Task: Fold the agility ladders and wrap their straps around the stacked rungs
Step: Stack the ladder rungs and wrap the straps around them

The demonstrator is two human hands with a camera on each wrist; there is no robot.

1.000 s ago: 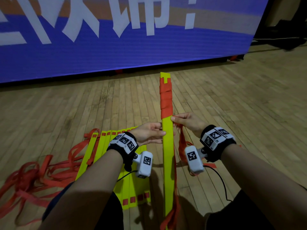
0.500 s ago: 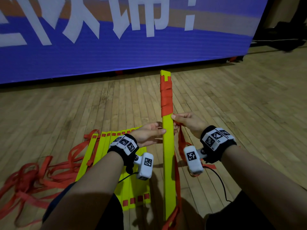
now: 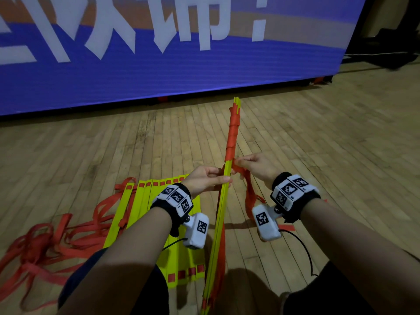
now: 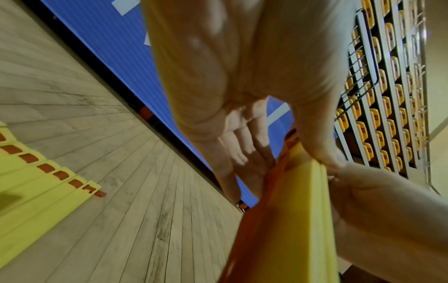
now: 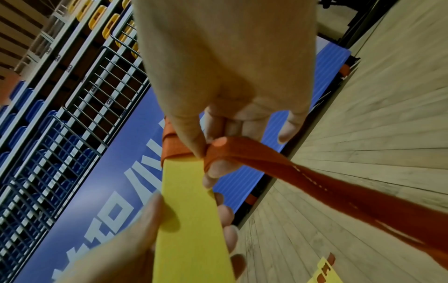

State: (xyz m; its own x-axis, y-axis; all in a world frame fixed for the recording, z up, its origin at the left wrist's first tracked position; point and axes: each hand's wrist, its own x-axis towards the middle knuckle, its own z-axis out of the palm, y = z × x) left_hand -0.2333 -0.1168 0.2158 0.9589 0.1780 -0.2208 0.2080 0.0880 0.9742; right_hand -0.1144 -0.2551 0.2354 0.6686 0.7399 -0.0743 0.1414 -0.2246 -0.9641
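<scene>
The left hand (image 3: pixel 205 180) gripped the yellow stack (image 3: pixel 219 221); the right hand (image 3: pixel 255 165) pinched the strap (image 5: pixel 339 183). A loose pull could unwind the wraps.

Dim hall lighting, vignetted corners, blurred wrist views.

The stacked rungs (image 3: pixel 221 208) ran from six toward twelve o'clock between the left hand (image 3: pixel 205 179) and right hand (image 3: pixel 256 168). A second ladder (image 3: pixel 159 223) lay on the floor (image 3: pixel 318 155) at eight o'clock, with loose straps (image 3: pixel 45 242) at nine and the banner (image 3: pixel 159 64) behind at twelve.
</scene>
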